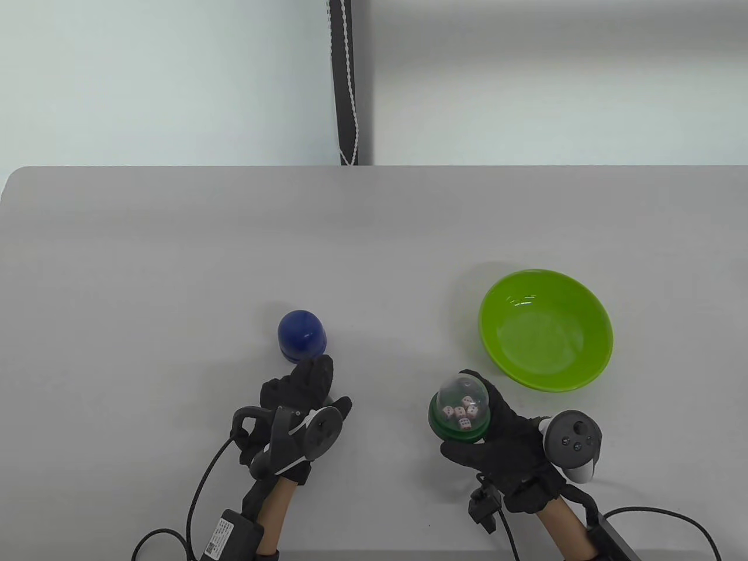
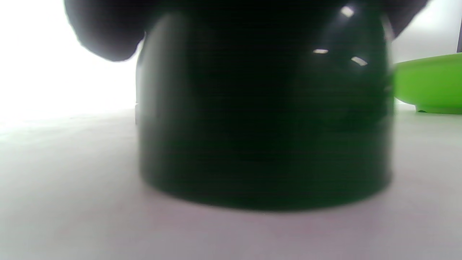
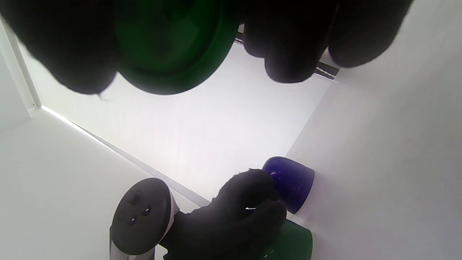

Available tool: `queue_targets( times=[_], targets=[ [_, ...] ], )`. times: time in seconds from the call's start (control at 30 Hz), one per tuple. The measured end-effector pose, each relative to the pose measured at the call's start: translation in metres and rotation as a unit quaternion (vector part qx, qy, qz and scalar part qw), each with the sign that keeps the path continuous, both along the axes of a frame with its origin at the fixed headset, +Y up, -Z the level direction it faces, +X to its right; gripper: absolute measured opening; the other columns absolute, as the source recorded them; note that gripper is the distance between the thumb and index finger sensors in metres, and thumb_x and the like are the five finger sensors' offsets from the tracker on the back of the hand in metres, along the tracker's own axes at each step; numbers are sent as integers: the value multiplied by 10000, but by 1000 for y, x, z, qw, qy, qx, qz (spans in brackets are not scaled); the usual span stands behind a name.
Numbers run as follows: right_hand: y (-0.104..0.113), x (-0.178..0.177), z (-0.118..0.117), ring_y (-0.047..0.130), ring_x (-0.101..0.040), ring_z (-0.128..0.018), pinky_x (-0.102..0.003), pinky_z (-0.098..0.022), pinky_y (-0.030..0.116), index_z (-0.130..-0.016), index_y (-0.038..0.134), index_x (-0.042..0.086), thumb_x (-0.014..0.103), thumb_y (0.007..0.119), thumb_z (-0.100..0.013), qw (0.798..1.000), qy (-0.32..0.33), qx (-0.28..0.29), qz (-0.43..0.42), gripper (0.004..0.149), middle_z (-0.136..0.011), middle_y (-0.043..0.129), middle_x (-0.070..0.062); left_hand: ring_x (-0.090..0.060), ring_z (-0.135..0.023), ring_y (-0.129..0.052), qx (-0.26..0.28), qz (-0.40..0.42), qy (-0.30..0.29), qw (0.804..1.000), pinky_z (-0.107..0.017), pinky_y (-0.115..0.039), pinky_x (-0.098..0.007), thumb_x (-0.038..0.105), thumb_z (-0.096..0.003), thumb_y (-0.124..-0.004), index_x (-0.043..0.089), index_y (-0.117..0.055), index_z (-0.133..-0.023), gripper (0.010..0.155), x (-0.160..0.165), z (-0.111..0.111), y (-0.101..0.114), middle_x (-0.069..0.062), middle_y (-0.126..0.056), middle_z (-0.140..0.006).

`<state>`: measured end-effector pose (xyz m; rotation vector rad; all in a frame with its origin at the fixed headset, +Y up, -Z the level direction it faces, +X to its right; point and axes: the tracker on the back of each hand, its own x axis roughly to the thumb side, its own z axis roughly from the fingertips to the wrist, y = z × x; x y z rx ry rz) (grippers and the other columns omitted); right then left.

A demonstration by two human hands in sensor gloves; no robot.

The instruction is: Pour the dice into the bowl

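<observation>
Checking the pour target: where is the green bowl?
Table view: the green bowl sits on the table's right side, just beyond the right hand holding the dice cup.

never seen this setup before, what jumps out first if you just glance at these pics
The bright green bowl stands out most, empty, on the right of the table. Just in front of it the right hand holds a clear-domed cup of dice. To the left, a blue dome sits past the left hand, which rests on a dark green cup.
</observation>
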<state>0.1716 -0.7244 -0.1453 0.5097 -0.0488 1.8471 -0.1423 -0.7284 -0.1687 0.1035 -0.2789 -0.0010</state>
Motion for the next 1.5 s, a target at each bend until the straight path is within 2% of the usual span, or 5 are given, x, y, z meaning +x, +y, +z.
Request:
queue_targets(
  times=[0.3,0.43,0.73,1.03,1.5],
  targets=[
    [-2,1,-2,853,-449,-818,-636,-542,735,-1078,399,-65,610,930,-359,1000,-11,3,18,1120,-1019,655,-313,-433,-832,-899,51,103,9,993,-604,-665,-712,611,-503,-776,52,-572,-1094,839,-12,10,29,-255,-756,-1033],
    [-2,0,-4,850,-453,-820,-639,-543,732,-1079,396,-64,607,932,-359,1000,-5,0,20,1120,-1021,651,-313,-485,-875,-850,22,276,-53,960,-621,-627,-747,723,-453,-797,40,-504,-1138,1010,-4,14,46,-287,-692,-1084],
    [0,-7,0,852,-455,-816,-639,-539,734,-1076,397,-66,599,938,-354,999,-1,24,44,1121,-1018,652,-316,-590,-968,-683,-30,383,-161,909,-642,-505,-817,732,-464,-786,-37,-313,-1170,1145,69,28,84,-372,-553,-1135],
    [5,-11,8,842,-466,-814,-643,-539,727,-1075,384,-70,589,938,-354,995,-16,59,75,1122,-1019,640,-324,-558,-934,-740,-29,343,-160,925,-633,-505,-812,648,-477,-840,-69,-377,-1135,1078,125,31,79,-336,-637,-1085],
    [7,-14,12,904,-438,-767,-620,-512,772,-1062,440,-102,587,953,-337,988,-36,85,121,1124,-984,707,-328,-447,-801,-913,42,314,-126,940,-613,-617,-754,622,-474,-864,-31,-541,-1077,945,121,39,65,-254,-833,-938]
  ],
)
